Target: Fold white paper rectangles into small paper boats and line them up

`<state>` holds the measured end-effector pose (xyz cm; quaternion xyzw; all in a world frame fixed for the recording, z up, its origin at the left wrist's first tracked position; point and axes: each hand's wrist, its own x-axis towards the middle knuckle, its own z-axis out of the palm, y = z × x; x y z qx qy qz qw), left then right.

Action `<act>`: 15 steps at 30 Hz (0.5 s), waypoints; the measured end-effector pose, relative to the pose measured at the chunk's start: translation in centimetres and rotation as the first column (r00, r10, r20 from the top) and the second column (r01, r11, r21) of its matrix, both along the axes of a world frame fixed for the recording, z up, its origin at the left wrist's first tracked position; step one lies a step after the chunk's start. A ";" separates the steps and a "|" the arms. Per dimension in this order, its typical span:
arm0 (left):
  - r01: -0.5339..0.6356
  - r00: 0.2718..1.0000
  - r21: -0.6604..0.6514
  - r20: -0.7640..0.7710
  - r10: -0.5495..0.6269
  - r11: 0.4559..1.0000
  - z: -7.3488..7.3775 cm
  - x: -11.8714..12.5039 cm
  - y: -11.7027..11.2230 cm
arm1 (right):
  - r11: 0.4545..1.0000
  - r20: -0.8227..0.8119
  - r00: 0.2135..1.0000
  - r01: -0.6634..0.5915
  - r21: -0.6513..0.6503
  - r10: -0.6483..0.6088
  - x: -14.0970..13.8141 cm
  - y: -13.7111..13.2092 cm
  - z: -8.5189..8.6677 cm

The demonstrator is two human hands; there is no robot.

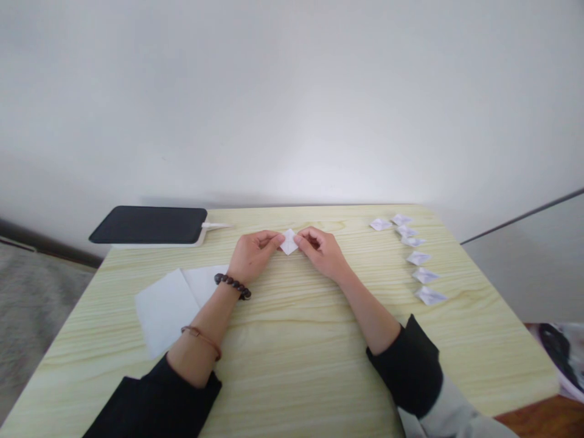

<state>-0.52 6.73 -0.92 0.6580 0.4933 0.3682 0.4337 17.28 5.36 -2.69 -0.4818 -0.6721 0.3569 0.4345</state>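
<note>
Between my hands, above the wooden table [301, 365], is a small folded piece of white paper [289, 243], shaped like a diamond with a crease down its middle. My left hand [256, 252] pinches its left corner between thumb and forefinger. The right corner is pinched the same way by my right hand [323, 250]. White paper sheets [164, 304] lie overlapping beside my left forearm, which partly covers them. To the right, several small folded white paper pieces [426, 275] with pointed ends form a curved row.
At the back left, a black-screened phone [150, 225] rests on a white base, with a white cable [218, 225] coming out of its right side. A pale wall [292, 103] rises behind the table. Some dark and clear items [563, 353] show beyond the right edge.
</note>
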 end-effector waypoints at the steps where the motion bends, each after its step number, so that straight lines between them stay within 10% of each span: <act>1: -0.006 1.000 -0.006 0.001 0.006 1.000 0.0 -0.1 0.0 | 1.000 0.012 1.000 -0.006 -0.001 0.006 0.0 0.0 0.0; 15: 0.021 0.996 -0.021 0.085 -0.019 1.000 -0.4 0.0 0.0 | 0.997 0.158 0.986 -0.058 0.048 0.049 0.0 -0.2 0.4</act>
